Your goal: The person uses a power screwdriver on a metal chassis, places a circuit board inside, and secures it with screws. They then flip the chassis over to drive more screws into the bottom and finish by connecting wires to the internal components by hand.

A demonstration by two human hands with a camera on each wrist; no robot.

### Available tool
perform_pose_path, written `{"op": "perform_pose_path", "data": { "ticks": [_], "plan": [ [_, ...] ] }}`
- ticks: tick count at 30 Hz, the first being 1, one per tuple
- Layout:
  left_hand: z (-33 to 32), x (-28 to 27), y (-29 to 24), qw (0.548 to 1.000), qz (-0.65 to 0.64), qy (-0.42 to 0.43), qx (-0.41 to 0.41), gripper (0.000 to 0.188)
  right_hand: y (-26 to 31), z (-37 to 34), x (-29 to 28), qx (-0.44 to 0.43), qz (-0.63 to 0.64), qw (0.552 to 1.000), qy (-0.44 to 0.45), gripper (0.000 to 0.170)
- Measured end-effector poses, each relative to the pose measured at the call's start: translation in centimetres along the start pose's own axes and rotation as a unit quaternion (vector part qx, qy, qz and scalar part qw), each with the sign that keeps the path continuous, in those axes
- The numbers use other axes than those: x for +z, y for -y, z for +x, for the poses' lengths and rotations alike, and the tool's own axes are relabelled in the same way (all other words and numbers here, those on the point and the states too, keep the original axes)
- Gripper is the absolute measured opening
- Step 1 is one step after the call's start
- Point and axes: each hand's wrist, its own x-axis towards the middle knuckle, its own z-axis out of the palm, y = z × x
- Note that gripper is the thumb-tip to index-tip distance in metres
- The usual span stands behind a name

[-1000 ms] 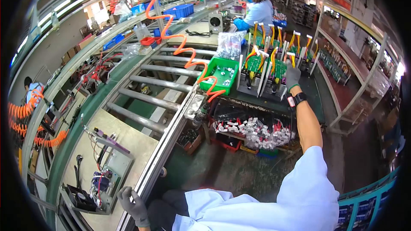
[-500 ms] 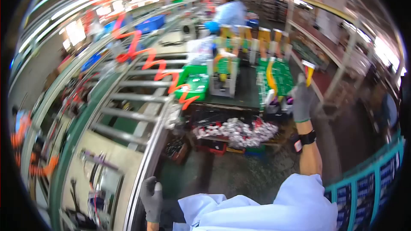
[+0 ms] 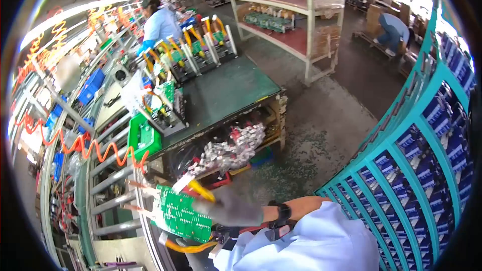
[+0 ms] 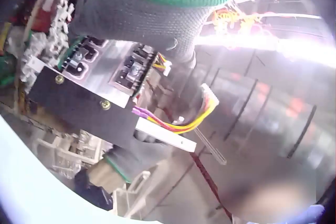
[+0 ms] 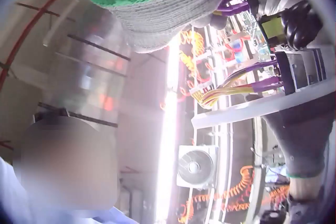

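A green circuit board with white side strips and yellow cable bundles is held tilted before my body. My right hand, in a grey glove, grips its near right side, beside a yellow cable with a white connector. At the board's lower edge is my gloved left hand, mostly covered by the board in the head view. The left wrist view shows the assembly's black end plate and silver heatsink; the left fingers are hidden. Coloured wires stick out in the right wrist view.
A green bench carries several upright boards and a green bin. Bagged white connectors lie on the shelf below. A roller conveyor runs at left, a teal rack stands at right. One person works beyond the bench.
My right hand has lifted the circuit board off the bench and brought it back toward my body. My left hand has come to the board. The head view has swung right.
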Motion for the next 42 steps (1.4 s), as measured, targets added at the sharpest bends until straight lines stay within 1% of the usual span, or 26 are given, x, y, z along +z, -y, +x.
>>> {"op": "perform_pose_path", "data": {
  "ticks": [2, 3, 6, 7, 10, 12, 13, 14, 16, 17, 18, 19, 20, 22, 23, 26, 27, 30, 31, 32, 34, 35, 37, 38, 40, 42],
  "plan": [
    [-2.1, -1.4, -1.1, 0.980, -0.190, 0.009, -0.054, 0.069, -1.2, 0.4, 3.5, -0.092, 0.015, 0.994, 0.056, 0.035],
    [-2.5, -2.7, -1.5, 0.990, -0.129, -0.031, -0.039, 0.066, -1.2, 0.6, 5.3, -0.130, 0.055, 0.988, 0.068, 0.026],
    [-4.9, -3.1, -4.8, 0.983, -0.125, -0.129, 0.047, 0.060, 0.0, 1.6, 8.0, -0.208, 0.059, 0.963, 0.160, 0.020],
    [-5.5, -2.2, -7.1, 0.976, -0.104, -0.171, 0.091, 0.059, 0.3, 1.9, 9.1, -0.188, 0.101, 0.958, 0.192, 0.017],
    [-6.7, 0.5, -15.5, 0.931, -0.030, -0.289, 0.222, 0.054, -1.6, 3.2, 12.4, -0.252, 0.160, 0.909, 0.291, 0.016],
    [-9.0, -2.5, -18.9, 0.874, 0.165, -0.391, 0.237, 0.071, -1.3, 3.9, 13.2, -0.098, 0.234, 0.860, 0.442, 0.014],
    [-10.0, -2.9, -20.2, 0.823, 0.252, -0.431, 0.270, 0.080, -0.9, 4.7, 14.2, -0.244, 0.102, 0.864, 0.428, 0.018],
    [-11.0, -3.1, -21.4, 0.767, 0.337, -0.463, 0.290, 0.090, -0.8, 5.5, 15.2, -0.388, -0.024, 0.837, 0.385, 0.028],
    [-13.7, -1.9, -24.4, 0.598, 0.588, -0.494, 0.231, 0.106, -3.0, 5.4, 15.6, -0.185, -0.071, 0.864, 0.462, 0.061],
    [-14.3, -2.1, -25.0, 0.505, 0.675, -0.474, 0.256, 0.105, -2.7, 6.1, 16.1, -0.095, -0.098, 0.828, 0.545, 0.080],
    [-14.9, -2.5, -25.3, 0.408, 0.753, -0.439, 0.271, 0.104, -3.0, 6.1, 17.6, -0.022, 0.041, 0.826, 0.561, 0.080],
    [-15.4, -2.9, -25.6, 0.350, 0.795, -0.420, 0.264, 0.109, -3.8, 5.6, 19.5, 0.056, 0.177, 0.807, 0.561, 0.081],
    [-15.9, -3.2, -25.6, 0.301, 0.831, -0.398, 0.245, 0.090, -3.6, 4.8, 21.2, 0.138, 0.308, 0.770, 0.542, 0.081],
    [-16.7, -3.5, -25.2, 0.205, 0.894, -0.342, 0.205, 0.053, -1.7, 4.2, 23.8, 0.218, 0.369, 0.748, 0.507, 0.059],
    [-17.0, -3.6, -25.0, 0.210, 0.901, -0.326, 0.196, 0.043, -1.6, 3.9, 25.0, 0.263, 0.383, 0.744, 0.481, 0.053],
    [-18.4, -5.4, -23.6, 0.226, 0.907, -0.306, 0.180, 0.043, -2.7, 2.8, 27.4, 0.343, 0.390, 0.738, 0.430, 0.034],
    [-18.7, -5.6, -23.1, 0.265, 0.897, -0.311, 0.168, 0.051, -4.1, 2.7, 27.9, 0.367, 0.385, 0.732, 0.427, 0.032],
    [-19.3, -5.7, -22.7, 0.232, 0.909, -0.330, 0.109, 0.053, -4.9, 2.9, 28.7, 0.391, 0.378, 0.727, 0.419, 0.028],
    [-19.5, -5.5, -23.0, 0.187, 0.919, -0.334, 0.092, 0.055, -4.5, 3.2, 28.8, 0.389, 0.375, 0.730, 0.418, 0.028],
    [-19.8, -4.8, -23.8, 0.184, 0.917, -0.340, 0.103, 0.054, -4.0, 3.3, 28.8, 0.386, 0.374, 0.734, 0.415, 0.028],
    [-21.5, -3.1, -25.3, 0.305, 0.847, -0.405, 0.159, 0.087, -2.3, 3.7, 28.8, 0.378, 0.381, 0.727, 0.428, 0.028],
    [-22.7, -3.0, -25.3, 0.388, 0.752, -0.490, 0.209, 0.124, -1.8, 3.8, 28.7, 0.365, 0.389, 0.723, 0.439, 0.028],
    [-24.9, -5.8, -22.3, 0.441, 0.549, -0.612, 0.360, 0.136, -0.9, 3.9, 28.8, 0.355, 0.401, 0.718, 0.445, 0.027],
    [-25.7, -7.3, -21.4, 0.431, 0.455, -0.666, 0.404, 0.139, -0.7, 3.8, 28.9, 0.361, 0.404, 0.715, 0.442, 0.027],
    [-27.6, -9.7, -14.3, 0.665, 0.116, -0.648, 0.353, 0.127, -0.4, 3.8, 28.8, 0.374, 0.403, 0.708, 0.442, 0.026],
    [-26.9, -11.0, -10.9, 0.725, -0.052, -0.589, 0.353, 0.127, -0.1, 3.4, 29.4, 0.384, 0.423, 0.699, 0.432, 0.026]
  ]
}}
